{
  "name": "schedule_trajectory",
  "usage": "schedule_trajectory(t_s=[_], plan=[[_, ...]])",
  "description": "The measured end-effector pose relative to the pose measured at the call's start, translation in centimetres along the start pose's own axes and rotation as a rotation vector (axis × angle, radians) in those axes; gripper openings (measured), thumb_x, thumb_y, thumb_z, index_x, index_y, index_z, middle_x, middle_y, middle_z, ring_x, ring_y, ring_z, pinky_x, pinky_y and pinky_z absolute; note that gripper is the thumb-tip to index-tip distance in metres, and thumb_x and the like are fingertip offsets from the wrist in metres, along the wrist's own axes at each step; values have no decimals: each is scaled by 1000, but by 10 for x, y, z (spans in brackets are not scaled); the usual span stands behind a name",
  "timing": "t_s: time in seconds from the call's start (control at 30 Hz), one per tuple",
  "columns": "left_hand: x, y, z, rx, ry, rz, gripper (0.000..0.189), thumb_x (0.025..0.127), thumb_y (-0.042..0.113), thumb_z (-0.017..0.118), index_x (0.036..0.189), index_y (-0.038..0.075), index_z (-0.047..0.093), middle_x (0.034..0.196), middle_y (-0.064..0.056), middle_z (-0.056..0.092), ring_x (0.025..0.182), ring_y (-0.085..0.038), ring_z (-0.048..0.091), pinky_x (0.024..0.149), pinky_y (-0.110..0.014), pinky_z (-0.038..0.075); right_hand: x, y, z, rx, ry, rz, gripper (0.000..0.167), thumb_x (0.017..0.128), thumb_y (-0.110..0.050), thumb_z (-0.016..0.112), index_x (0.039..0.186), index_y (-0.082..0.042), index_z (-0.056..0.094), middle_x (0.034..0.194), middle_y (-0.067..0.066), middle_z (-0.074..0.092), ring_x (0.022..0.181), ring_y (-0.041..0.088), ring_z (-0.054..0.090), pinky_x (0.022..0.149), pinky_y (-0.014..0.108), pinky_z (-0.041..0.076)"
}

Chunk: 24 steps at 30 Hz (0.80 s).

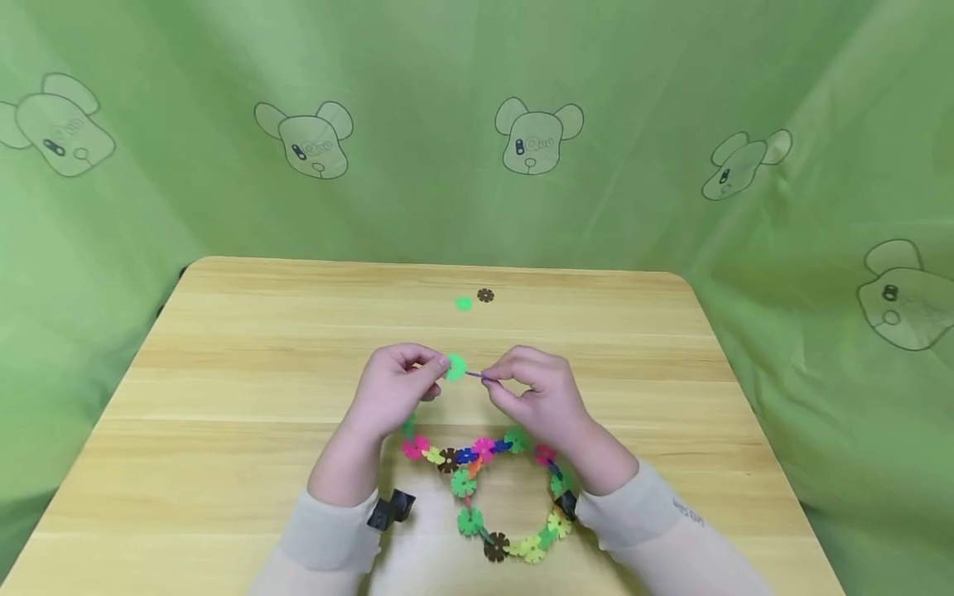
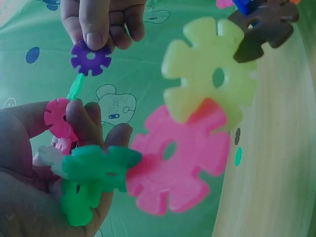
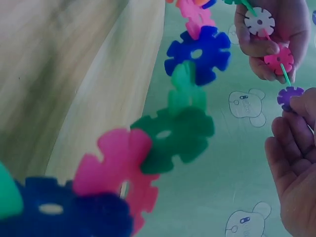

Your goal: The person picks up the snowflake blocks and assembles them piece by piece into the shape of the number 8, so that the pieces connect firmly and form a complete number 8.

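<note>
A chain of colourful notched plastic snowflake discs (image 1: 469,521) runs over the table beneath both forearms, partly looped. My left hand (image 1: 402,385) grips one end of it, where a pink disc (image 2: 59,118) sits among the fingers. From there a light green disc (image 1: 455,367) points toward the right hand. Between thumb and fingers, my right hand (image 1: 538,393) pinches a purple disc (image 2: 91,57). The purple disc meets the green one edge to edge; how deep the slots engage cannot be seen. A white disc (image 3: 259,22) shows by the left palm in the right wrist view.
Farther back on the wooden table (image 1: 298,314) lie a loose green disc (image 1: 464,304) and a loose brown disc (image 1: 486,295). A green curtain (image 1: 425,207) printed with bear heads surrounds the table. Black wrist cameras sit at both cuffs.
</note>
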State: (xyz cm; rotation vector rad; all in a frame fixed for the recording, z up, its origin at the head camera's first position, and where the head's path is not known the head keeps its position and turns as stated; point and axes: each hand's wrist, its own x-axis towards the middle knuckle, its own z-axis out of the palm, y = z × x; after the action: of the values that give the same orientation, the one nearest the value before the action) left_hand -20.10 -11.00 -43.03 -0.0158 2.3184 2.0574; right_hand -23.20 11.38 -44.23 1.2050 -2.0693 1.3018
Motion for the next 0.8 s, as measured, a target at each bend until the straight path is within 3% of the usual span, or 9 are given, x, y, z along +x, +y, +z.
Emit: schedule_trajectory(t_s=[0.2, 0.4, 0.5, 0.7, 0.8], plan=[[-2, 3, 2, -29, 34, -1, 16, 101, 8, 71, 100, -7, 77, 91, -11, 73, 69, -13, 69, 72, -28, 64, 4, -1, 1, -78, 11, -105, 20, 78, 15, 78, 87, -3, 78, 82, 6, 73, 71, 22, 71, 65, 24, 61], [-3, 5, 4, -45, 48, 14, 16, 101, 8, 71, 99, -7, 77, 89, -11, 73, 69, -15, 70, 72, -28, 64, 4, 0, 0, -43, 14, -55, 21, 78, 17, 79, 87, -1, 78, 82, 8, 75, 72, 23, 73, 68, 25, 62], [-4, 5, 5, -45, 63, 28, 17, 101, 8, 71, 100, -8, 77, 89, -13, 74, 70, -14, 70, 72, -28, 64, 4, -1, -1, 21, 4, 71, 16, 83, 15, 79, 89, 0, 78, 86, 9, 76, 76, 22, 74, 73, 26, 63], [-4, 4, 6, -48, 81, 40, 16, 102, 8, 70, 103, -7, 76, 95, -21, 74, 70, -12, 70, 74, -28, 64, 9, -4, -8, 337, -26, 527, 8, 93, 11, 71, 101, 14, 72, 93, 23, 76, 77, 12, 73, 74, 28, 64], [-4, 4, 8, -63, 89, 46, 15, 101, 7, 71, 102, -7, 76, 93, -18, 75, 70, -12, 70, 74, -28, 64, 14, -7, -11, 435, -39, 664, 13, 95, 12, 68, 105, 20, 68, 95, 29, 74, 74, 11, 73, 74, 29, 65]])
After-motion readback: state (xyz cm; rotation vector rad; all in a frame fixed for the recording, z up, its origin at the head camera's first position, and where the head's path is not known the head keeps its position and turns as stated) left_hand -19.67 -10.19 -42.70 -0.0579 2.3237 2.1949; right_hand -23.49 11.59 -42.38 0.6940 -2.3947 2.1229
